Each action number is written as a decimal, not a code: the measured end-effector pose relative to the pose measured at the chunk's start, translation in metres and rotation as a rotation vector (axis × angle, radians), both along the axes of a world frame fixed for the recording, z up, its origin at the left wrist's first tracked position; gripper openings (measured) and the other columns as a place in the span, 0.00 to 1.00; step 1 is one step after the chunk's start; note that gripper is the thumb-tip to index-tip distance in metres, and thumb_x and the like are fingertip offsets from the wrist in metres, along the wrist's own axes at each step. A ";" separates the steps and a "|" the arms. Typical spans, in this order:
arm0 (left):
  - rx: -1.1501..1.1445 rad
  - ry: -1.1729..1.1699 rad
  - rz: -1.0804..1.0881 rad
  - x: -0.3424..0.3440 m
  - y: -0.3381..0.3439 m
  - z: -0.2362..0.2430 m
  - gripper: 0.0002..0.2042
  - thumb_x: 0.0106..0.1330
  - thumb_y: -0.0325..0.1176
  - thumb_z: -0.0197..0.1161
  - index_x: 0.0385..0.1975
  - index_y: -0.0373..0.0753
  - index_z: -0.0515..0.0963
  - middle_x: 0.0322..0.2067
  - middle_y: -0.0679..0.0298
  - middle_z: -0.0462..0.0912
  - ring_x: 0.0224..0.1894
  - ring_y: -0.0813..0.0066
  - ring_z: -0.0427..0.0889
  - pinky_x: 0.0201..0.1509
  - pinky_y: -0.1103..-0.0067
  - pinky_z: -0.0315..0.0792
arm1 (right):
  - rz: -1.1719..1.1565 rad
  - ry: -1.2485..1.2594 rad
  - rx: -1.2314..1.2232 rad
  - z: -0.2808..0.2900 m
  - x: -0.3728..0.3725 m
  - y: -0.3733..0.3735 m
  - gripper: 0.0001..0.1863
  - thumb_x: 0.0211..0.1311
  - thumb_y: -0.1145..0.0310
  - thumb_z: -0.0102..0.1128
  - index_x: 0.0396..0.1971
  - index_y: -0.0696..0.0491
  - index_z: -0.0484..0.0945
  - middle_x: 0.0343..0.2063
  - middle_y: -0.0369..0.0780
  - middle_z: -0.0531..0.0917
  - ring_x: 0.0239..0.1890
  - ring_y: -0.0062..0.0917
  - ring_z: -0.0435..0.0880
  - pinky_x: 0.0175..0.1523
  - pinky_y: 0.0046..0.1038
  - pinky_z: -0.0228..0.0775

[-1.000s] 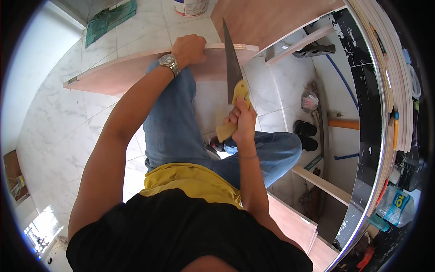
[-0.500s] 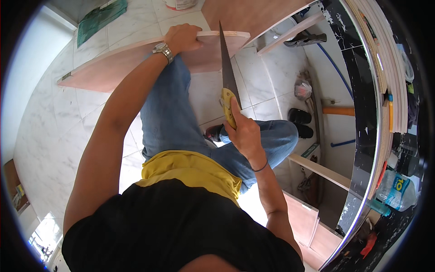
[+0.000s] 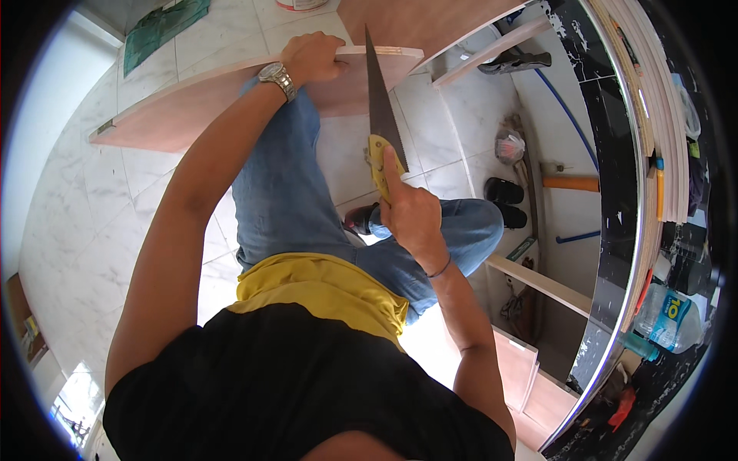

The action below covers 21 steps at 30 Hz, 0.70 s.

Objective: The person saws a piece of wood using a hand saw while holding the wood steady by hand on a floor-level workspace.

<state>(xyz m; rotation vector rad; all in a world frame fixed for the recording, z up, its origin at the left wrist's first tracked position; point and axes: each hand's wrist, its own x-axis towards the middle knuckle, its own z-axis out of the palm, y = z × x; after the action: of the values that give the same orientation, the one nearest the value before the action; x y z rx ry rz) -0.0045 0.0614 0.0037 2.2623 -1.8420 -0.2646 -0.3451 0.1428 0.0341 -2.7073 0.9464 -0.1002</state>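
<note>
Here, the right hand is wrapped around the yellow handle of a handsaw, with one finger lying straight along the side of the handle. The left hand is on top of a long, flat wooden board, and its fingers bend over the top edge, but I cannot tell how hard they squeeze. The board is out in front of the person, with its long side going from left to right and its thin edge facing up. Part of its wide face is behind the left leg of the blue jeans. The saw points the other way: it goes out from the right hand, away from the body, so its long blade crosses the top edge of the board. It crosses just to the right of the left hand, near the board's right end. The left hand is closer to that crossing place, and the right hand is farther back, near the bent right knee. The teeth are on the right side of the blade. From up here, I cannot tell if the blade touches the wood or is just above it.
</note>
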 end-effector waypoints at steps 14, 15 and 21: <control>-0.079 -0.011 0.026 -0.002 -0.003 -0.010 0.15 0.54 0.39 0.67 0.40 0.43 0.88 0.36 0.53 0.89 0.41 0.52 0.89 0.45 0.60 0.83 | -0.022 -0.011 0.078 -0.006 0.009 -0.004 0.54 0.49 0.75 0.70 0.79 0.51 0.53 0.17 0.45 0.81 0.20 0.42 0.83 0.28 0.40 0.75; -0.055 -0.010 0.032 -0.004 -0.004 -0.007 0.15 0.53 0.39 0.68 0.40 0.44 0.88 0.36 0.52 0.89 0.41 0.51 0.89 0.45 0.60 0.83 | -0.033 -0.016 0.115 -0.003 -0.001 0.005 0.54 0.50 0.74 0.70 0.79 0.50 0.54 0.17 0.45 0.81 0.19 0.42 0.83 0.28 0.41 0.75; -0.012 -0.018 0.033 -0.006 -0.004 -0.003 0.20 0.54 0.40 0.69 0.48 0.44 0.87 0.37 0.51 0.90 0.42 0.51 0.89 0.46 0.60 0.82 | 0.000 -0.061 0.038 -0.009 0.033 -0.033 0.52 0.52 0.72 0.69 0.79 0.48 0.55 0.19 0.45 0.83 0.21 0.42 0.84 0.28 0.41 0.76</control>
<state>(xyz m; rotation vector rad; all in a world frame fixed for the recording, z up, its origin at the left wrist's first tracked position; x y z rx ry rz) -0.0106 0.0570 0.0011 2.2924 -1.8077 -0.2277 -0.3121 0.1094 0.0247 -2.6537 0.9217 -0.1623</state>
